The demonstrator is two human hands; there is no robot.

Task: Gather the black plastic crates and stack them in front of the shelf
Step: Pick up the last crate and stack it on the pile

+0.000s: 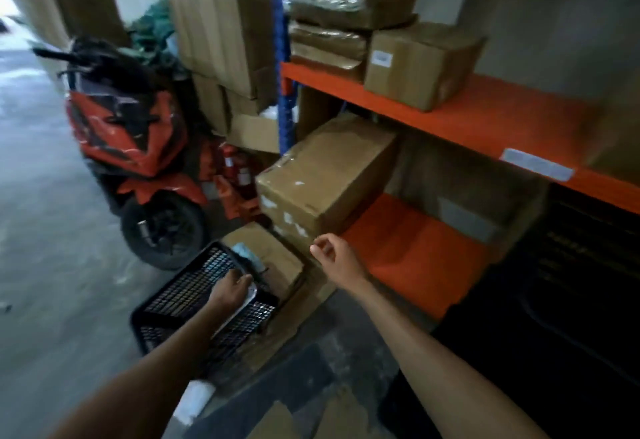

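head view: left hand (pixel 232 287) grips a pale sheet (pixel 250 295) over the crate (pixel 194 286); right hand (pixel 333 254) half-curled, empty, near a box (pixel 325 182); scooter (pixel 138 147) beyond.

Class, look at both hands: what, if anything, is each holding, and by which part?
The left hand reaches into the black crate, seemingly on a pale sheet; a firm grip cannot be told. The right hand holds nothing, fingers loosely curled.
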